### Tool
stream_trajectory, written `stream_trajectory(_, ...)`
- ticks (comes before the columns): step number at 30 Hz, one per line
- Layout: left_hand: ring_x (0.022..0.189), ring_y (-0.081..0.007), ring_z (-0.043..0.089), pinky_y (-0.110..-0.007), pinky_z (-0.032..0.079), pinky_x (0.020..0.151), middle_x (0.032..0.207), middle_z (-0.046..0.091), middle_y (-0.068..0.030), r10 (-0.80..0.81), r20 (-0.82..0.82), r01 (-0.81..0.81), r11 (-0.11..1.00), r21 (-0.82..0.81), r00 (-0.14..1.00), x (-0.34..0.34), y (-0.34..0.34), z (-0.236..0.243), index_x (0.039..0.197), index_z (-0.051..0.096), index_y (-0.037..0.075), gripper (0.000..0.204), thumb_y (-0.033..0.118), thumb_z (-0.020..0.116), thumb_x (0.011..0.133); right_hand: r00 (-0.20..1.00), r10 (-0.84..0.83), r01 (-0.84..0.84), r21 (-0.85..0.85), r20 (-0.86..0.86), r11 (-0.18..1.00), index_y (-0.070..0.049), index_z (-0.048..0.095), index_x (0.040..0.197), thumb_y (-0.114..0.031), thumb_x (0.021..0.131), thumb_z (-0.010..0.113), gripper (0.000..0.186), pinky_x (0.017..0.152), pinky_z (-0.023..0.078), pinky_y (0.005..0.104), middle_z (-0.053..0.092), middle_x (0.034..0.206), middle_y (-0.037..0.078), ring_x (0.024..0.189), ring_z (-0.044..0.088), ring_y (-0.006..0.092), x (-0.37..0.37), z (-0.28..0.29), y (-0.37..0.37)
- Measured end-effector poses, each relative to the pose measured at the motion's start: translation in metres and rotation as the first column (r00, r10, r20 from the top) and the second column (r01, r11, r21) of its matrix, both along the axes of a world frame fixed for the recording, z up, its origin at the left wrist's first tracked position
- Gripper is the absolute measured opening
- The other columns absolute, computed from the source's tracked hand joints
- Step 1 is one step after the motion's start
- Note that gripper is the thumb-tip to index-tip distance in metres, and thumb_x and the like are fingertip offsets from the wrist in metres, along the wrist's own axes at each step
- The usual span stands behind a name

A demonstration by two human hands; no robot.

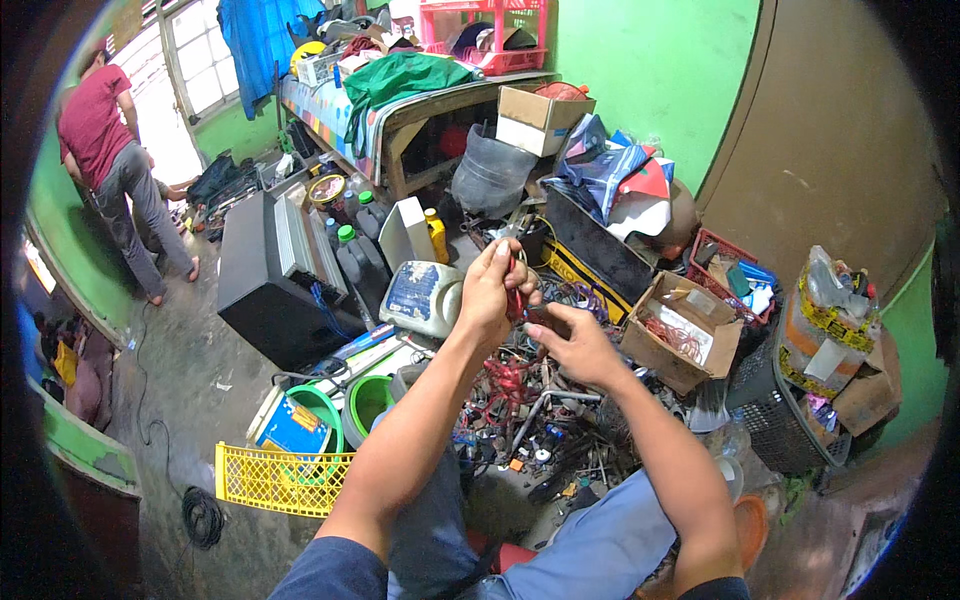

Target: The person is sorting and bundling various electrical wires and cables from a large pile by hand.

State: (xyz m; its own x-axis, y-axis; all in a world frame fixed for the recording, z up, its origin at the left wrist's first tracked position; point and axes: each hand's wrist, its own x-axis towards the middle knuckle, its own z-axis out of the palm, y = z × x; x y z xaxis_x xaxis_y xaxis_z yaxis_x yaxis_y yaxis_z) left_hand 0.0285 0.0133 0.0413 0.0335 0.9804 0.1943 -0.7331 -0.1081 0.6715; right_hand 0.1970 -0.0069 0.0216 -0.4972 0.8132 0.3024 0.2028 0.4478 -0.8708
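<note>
My left hand is raised in the centre, fingers closed round a slim red-handled tool that looks like pliers; its upper end is small and hard to tell. My right hand is just below and to the right, thumb and forefinger curled at the tool's lower end, on something too small to make out. Beneath both hands lies a dense heap of small parts, red wires and metal tubes. A pale jerrycan with a blue label sits just left of my hands, and a cardboard box of wires to the right.
A yellow crate, green basins and a black cabinet are at left. A black basket stands at right, a cluttered bed behind. A person in red stands by the doorway, another partly hidden beside them.
</note>
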Motion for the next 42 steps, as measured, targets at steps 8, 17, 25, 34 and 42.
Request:
stream_trajectory(8,0.049,-0.0078,0.031,-0.023,0.026,0.036,0.062,0.031,0.0044,0.149,0.224,-0.117,0.982,-0.15,0.963,-0.017,0.017,-0.008,0.111,0.051,0.011,0.022,0.03,0.04,0.111,0.998,0.041,-0.059,-0.383,-0.055,0.922,0.001,0.061,0.13,-0.014,0.102,0.062,0.032,0.062,0.052,0.028,0.061,0.073,0.0,0.064,0.059,0.009,0.012,0.009,-0.005)
stream_trajectory(17,0.063,-0.0156,0.04,-0.034,0.04,0.056,0.07,0.041,-0.0012,0.278,0.584,-0.179,0.958,-0.222,0.762,-0.033,0.052,-0.032,0.112,0.052,0.009,0.025,0.027,0.034,0.112,0.982,-0.147,0.09,0.396,0.115,0.914,-0.008,0.048,0.149,-0.002,0.099,0.053,0.05,0.074,0.054,0.0401,0.068,0.084,0.015,0.077,0.069,0.0273,0.016,-0.007,-0.021)
stream_trajectory(25,0.065,-0.0146,0.039,-0.03,0.038,0.056,0.077,0.042,-0.0024,0.213,0.318,-0.182,0.975,-0.125,0.924,-0.001,0.034,-0.009,0.114,0.048,0.007,0.019,0.024,0.04,0.11,0.973,-0.166,0.068,0.485,0.163,0.872,-0.003,0.064,0.131,-0.004,0.095,0.059,0.036,0.076,0.057,0.041,0.072,0.098,0.022,0.084,0.072,0.0369,0.033,0.007,-0.042)
stream_trajectory(34,0.061,-0.0099,0.041,-0.025,0.036,0.051,0.076,0.043,0.0005,-0.057,-0.16,0.059,0.998,0.005,0.985,0.015,0.017,-0.015,0.114,0.053,0.006,0.022,0.025,0.042,0.111,0.955,-0.26,0.116,0.623,0.146,0.774,-0.002,0.07,0.113,-0.001,0.089,0.066,0.025,0.056,0.05,0.0395,0.063,0.074,0.014,0.061,0.065,0.0294,0.048,0.03,-0.045)
stream_trajectory(42,0.063,-0.0066,0.045,-0.024,0.04,0.055,0.073,0.043,0.004,-0.15,-0.548,0.233,0.969,0.084,0.823,0.032,0.003,-0.015,0.117,0.06,0.004,0.03,0.027,0.043,0.109,0.936,-0.348,0.27,0.55,0.041,0.79,0.0,0.07,0.098,-0.005,0.091,0.069,0.008,0.062,0.056,0.037,0.074,0.087,0.016,0.074,0.073,0.0294,0.045,0.034,-0.035)
